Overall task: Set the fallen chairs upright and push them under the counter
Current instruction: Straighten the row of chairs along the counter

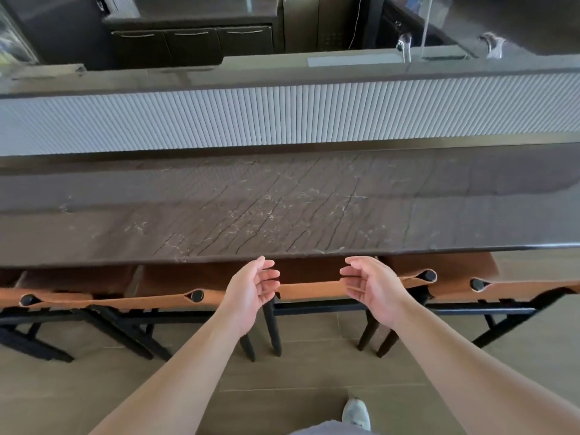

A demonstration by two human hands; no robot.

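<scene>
Right now both hands float palms inward in front of the counter (282, 202), holding nothing. From the middle of the view, the left hand (251, 290) sits at about 7 o'clock and the right hand (370, 287) at about 5 o'clock, well apart from each other, fingers loosely bent and spread. Between them shows the tan leather back of the middle chair (309, 288), which stands upright with its seat tucked beneath the dark stone top. Neither hand touches it, as far as I can tell; the fingertips are just beside its back edge.

More chairs stand upright along the same edge: the left chair (163, 296) at 8 o'clock with a black round knob at the end of its back, another (47, 299) farther out at 9 o'clock, and the right chair (518, 285) at 4 o'clock. Their black legs rest on the tan floor (314, 378). A shoe (356, 414) shows at 6 o'clock. At 12 o'clock a ribbed white panel (282, 117) rises behind the counter, with dark cabinets (191, 42) beyond.
</scene>
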